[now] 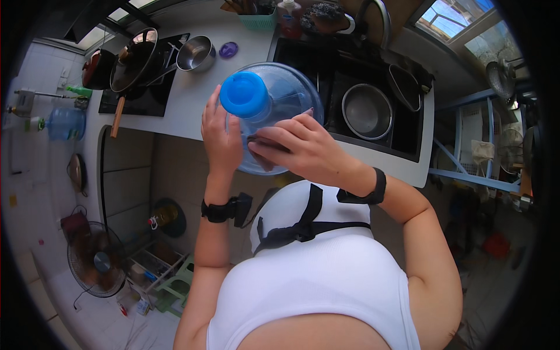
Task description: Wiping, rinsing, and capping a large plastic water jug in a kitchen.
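A large clear blue plastic water jug (288,92) with a bright blue cap (245,95) stands at the counter's front edge, beside the sink. My left hand (222,135) rests against the left side of its neck, fingers spread up beside the cap and thumb just below it. In my right hand (297,142) is a dark, bunched cloth (264,151), pressed to the near right side of the jug's body. The far side of the jug and part of the cloth are hidden.
At right is a black sink (407,135) holding a metal pot (367,111). Left of the jug are a steel saucepan (196,53), a purple lid (228,50) and a lidded frying pan (135,61) on the cooktop (153,105), its wooden handle jutting forward.
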`<state>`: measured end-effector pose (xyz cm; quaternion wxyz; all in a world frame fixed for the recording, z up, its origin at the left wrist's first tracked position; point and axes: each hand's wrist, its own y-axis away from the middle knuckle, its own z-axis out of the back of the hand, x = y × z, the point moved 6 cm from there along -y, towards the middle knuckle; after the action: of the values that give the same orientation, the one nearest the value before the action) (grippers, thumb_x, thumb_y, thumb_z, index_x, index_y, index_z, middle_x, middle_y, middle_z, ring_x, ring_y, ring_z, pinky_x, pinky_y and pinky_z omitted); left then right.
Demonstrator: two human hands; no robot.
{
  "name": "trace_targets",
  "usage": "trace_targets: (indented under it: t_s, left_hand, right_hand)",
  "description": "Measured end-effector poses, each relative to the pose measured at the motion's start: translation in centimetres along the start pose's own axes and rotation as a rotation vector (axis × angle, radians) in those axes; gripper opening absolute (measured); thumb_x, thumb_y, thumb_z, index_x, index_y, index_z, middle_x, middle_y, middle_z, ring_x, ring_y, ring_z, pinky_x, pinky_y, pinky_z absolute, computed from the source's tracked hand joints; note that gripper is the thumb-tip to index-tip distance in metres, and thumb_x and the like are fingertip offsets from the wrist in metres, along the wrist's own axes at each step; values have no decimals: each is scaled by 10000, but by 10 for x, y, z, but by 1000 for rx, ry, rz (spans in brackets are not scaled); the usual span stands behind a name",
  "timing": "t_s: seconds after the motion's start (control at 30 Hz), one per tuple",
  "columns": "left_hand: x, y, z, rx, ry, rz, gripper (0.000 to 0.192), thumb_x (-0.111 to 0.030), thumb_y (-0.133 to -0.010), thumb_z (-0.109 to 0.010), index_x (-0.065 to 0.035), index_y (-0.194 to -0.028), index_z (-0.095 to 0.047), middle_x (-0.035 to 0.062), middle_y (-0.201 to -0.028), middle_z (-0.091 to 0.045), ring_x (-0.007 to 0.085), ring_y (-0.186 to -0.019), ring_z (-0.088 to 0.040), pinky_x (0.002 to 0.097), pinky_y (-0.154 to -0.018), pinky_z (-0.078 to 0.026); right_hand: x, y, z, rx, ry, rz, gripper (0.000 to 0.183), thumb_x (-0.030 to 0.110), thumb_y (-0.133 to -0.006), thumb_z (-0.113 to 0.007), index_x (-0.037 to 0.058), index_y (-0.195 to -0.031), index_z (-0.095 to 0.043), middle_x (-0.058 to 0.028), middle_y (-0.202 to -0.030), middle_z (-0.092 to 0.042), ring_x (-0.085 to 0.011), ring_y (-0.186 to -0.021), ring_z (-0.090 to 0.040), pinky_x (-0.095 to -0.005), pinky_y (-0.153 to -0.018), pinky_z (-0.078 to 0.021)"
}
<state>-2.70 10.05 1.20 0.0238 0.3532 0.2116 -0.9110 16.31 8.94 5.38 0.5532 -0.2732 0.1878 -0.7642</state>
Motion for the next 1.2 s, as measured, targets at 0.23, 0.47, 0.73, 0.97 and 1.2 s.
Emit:
trace_targets:
  t_s: [0.23, 0.47, 0.73, 0.97, 1.2]
  left_hand:
    - [3, -1, 0, 5, -3, -20, 459, -301, -998, -447, -12, -1310, -621, 193, -1491, -500, 406, -1337, -484, 489, -1130, -358]
    - [0, 1, 0, -15, -2, -5, 455, -292, -990, -451, -12, -1302, -630, 192, -1485, -505, 401, -1334, -489, 488, -1126, -363]
    - [5, -1, -3, -6, 28, -10, 448, -277, -991, -437, -2, -1281, -638, 201, -1477, -512, 404, -1345, -485, 486, -1134, -361]
    - [15, 6, -1, 0, -14, 15, 482, -315, -1018, -422, 3, -1331, -606, 211, -1484, -508, 402, -1358, -478, 480, -1150, -347]
    - [21, 8, -5, 28, 54, 43, 529, -383, -1041, -432, 22, -1345, -587, 217, -1502, -492, 406, -1364, -469, 470, -1156, -335]
  right_hand:
    - [-59, 20, 15, -114, 144, -238, 386, 121, -814, -716, 182, -1195, -728, -14, -1255, -590, -194, -1095, -573, -347, -928, -441]
    - [-8, 13, -6, -93, -43, 54, 372, 73, -788, -727, 148, -1152, -752, -33, -1236, -597, -217, -1114, -558, -353, -944, -430]
    - [-46, 34, 8, -159, -199, -185, 433, -72, -789, -680, 98, -1181, -748, -101, -1202, -583, -273, -1110, -544, -371, -967, -454]
    - [-126, 85, 7, -303, -237, -576, 458, -144, -822, -538, 49, -1186, -739, -151, -1217, -599, -324, -1103, -593, -381, -941, -515]
    - [-244, 217, 0, -259, -81, -968, 446, 12, -799, -644, 48, -1241, -687, -181, -1177, -638, -361, -1081, -641, -395, -952, -525]
